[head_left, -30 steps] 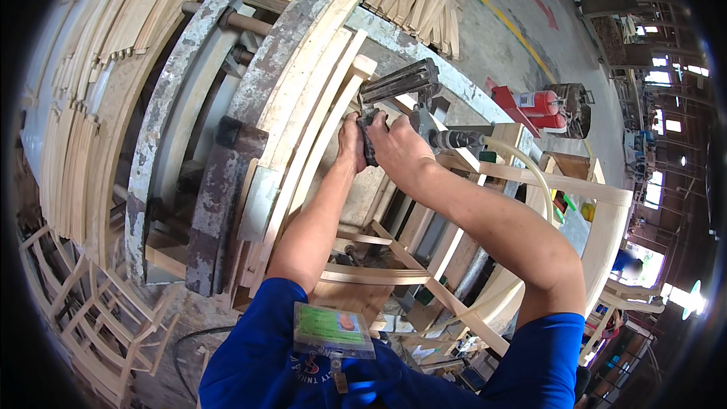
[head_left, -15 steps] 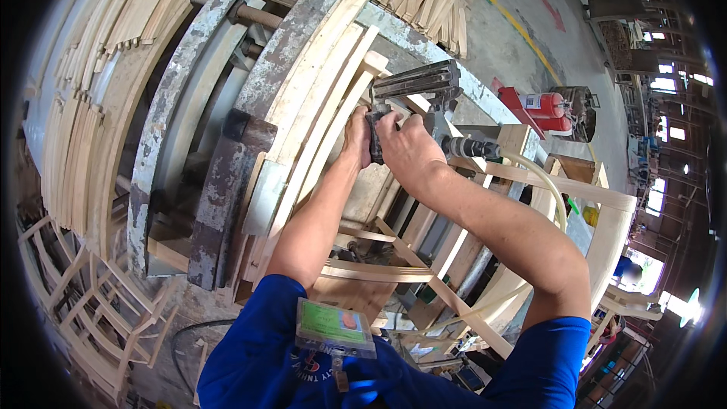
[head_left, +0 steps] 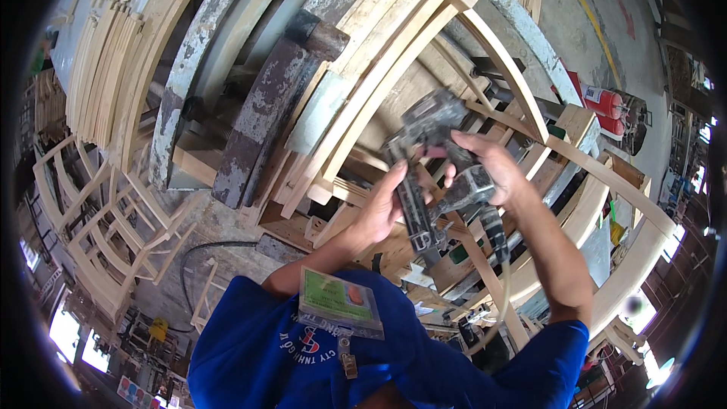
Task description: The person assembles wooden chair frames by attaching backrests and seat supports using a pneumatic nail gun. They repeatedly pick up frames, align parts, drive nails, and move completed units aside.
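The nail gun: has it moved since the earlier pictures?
Yes. Judged against the clamped pale wooden rail, the nail gun has moved from beside its far end toward the person's blue shirt.

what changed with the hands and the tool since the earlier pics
The black-and-grey metal nailer-like tool has come back toward the person, its long dark magazine swung from lying crosswise to pointing toward the person. The bare left hand has shifted onto the magazine. The camera view has turned too. The bare right hand still holds the tool, with the pale flexible hose attached.
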Tool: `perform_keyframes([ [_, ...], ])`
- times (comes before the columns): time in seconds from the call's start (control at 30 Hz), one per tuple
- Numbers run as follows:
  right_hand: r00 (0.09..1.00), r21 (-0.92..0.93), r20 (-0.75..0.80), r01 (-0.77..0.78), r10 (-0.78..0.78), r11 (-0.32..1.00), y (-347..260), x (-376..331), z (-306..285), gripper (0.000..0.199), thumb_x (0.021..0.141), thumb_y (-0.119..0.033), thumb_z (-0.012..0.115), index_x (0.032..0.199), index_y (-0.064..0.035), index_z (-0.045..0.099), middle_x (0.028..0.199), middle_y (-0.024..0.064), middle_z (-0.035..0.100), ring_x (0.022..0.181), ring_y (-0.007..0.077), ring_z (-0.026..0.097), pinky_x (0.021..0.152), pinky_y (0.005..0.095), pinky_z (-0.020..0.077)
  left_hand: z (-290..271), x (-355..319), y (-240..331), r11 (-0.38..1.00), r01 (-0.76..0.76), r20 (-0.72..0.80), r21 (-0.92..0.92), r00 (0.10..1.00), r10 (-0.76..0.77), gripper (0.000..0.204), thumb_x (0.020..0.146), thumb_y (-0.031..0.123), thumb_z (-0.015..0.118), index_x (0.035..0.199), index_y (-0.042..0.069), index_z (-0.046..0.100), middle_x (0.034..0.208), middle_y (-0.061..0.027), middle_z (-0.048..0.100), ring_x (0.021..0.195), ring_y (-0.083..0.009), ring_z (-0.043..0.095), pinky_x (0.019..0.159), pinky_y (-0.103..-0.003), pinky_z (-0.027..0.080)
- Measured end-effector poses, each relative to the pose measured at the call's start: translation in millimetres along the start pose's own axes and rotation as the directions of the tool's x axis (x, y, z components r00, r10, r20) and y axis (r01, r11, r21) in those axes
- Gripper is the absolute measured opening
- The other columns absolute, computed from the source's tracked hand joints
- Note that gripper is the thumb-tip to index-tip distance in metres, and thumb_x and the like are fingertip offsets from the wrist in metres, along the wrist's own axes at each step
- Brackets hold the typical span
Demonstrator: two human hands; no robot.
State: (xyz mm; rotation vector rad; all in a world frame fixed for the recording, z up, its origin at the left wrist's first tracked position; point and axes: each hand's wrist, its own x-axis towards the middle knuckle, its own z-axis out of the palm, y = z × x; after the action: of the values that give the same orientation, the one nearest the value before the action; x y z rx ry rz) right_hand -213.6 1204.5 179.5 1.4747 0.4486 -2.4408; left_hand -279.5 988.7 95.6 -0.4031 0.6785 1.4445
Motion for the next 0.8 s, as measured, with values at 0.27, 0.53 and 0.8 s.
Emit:
perform_keyframes([
  [0.27, 0.946, 0.466, 0.263, -0.295, 0.188, 0.834, 73, 63, -21, 0.039, 0.113, -0.028, 0.041, 0.141, -0.0012, 0.043, 0.128, 0.0343, 0.062, 0.071, 0.0246, 0.068, 0.067, 0.0408, 0.0637, -24, -55, 9, 0.994, 0.058, -0.408, -0.088, 0.909, -0.089, 0.041, 0.103, 0.043, 0.063, 0.121, 0.007, 0.059, 0.097, -0.0046, 0.063, 0.072, -0.0144, 0.069, 0.060, -0.032, 0.063],
  [0.53, 0.928, 0.496, 0.310, -0.345, 0.209, 0.797, 79, 74, -24, 0.042, 0.113, -0.029, 0.039, 0.140, 0.0026, 0.045, 0.124, 0.0310, 0.064, 0.069, 0.0208, 0.066, 0.067, 0.0398, 0.0629, -20, -56, 16, 0.996, 0.026, -0.399, -0.084, 0.915, -0.057, 0.044, 0.104, 0.043, 0.061, 0.127, 0.006, 0.054, 0.097, -0.0050, 0.060, 0.078, -0.0162, 0.070, 0.067, -0.036, 0.067],
  [0.8, 0.957, 0.482, 0.243, -0.259, 0.156, 0.837, 88, 56, -13, 0.041, 0.112, -0.030, 0.043, 0.137, 0.0019, 0.050, 0.115, 0.0271, 0.067, 0.070, 0.0191, 0.067, 0.065, 0.0375, 0.0608, -5, -67, 22, 0.997, 0.072, -0.477, -0.032, 0.875, -0.079, 0.045, 0.104, 0.047, 0.059, 0.112, 0.003, 0.057, 0.090, -0.0051, 0.060, 0.070, -0.0138, 0.066, 0.061, -0.033, 0.062],
])
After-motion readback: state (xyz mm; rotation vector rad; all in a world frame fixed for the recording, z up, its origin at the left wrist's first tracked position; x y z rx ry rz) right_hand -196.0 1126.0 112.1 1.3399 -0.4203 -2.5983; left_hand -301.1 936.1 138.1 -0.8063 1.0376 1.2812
